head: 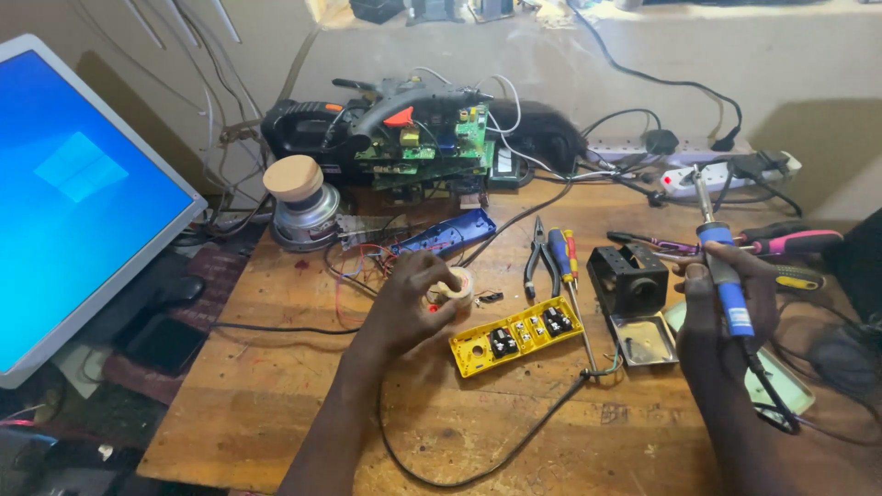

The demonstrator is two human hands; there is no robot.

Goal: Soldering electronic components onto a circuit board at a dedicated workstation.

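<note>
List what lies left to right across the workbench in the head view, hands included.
Monitor → round speaker driver → left hand on a small pale roll → yellow switch plate → pliers → black soldering-iron stand → right hand holding a blue soldering iron.

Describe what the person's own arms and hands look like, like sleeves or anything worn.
Both forearms are bare, with no sleeves in view. The left hand and right hand wear no gloves. No watch, ring or band shows on either wrist or on the fingers.
</note>
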